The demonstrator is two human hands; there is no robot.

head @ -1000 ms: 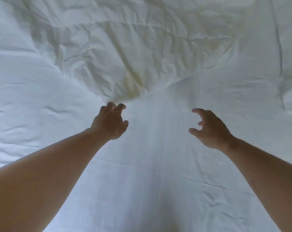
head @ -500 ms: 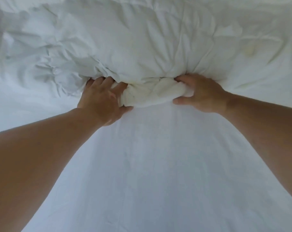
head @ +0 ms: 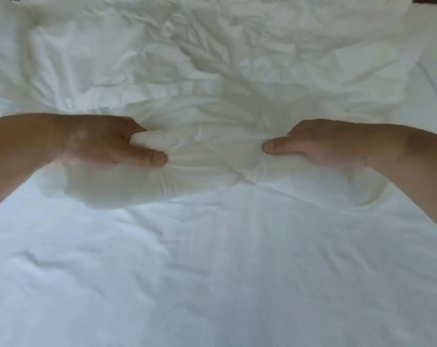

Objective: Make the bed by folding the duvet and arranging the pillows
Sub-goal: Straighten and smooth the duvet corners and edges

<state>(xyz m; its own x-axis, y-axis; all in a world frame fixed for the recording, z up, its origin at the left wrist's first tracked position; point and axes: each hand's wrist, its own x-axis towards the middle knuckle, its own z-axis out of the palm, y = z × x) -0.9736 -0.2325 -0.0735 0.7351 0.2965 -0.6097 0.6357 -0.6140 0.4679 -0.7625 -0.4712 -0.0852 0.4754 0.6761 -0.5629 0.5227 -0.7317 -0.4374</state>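
A crumpled white duvet (head: 212,71) fills the upper half of the head view, its bunched edge running between my hands. My left hand (head: 112,144) grips that edge at the left, thumb on top and fabric squeezed between thumb and fingers. My right hand (head: 320,144) grips the same edge at the right, thumb pointing inward. Both hands are blurred by motion. Below them lies the smooth white sheet (head: 212,271) of the bed. No pillow is in view.
The bed's right side shows as a flat white strip (head: 435,78). Dark slivers sit at the top corners, beyond the bedding. White bedding covers everything else.
One second ago both hands hovered open over the sheet. They then took hold of the duvet's edge, and now they have spread further apart along it while drawing it nearer.
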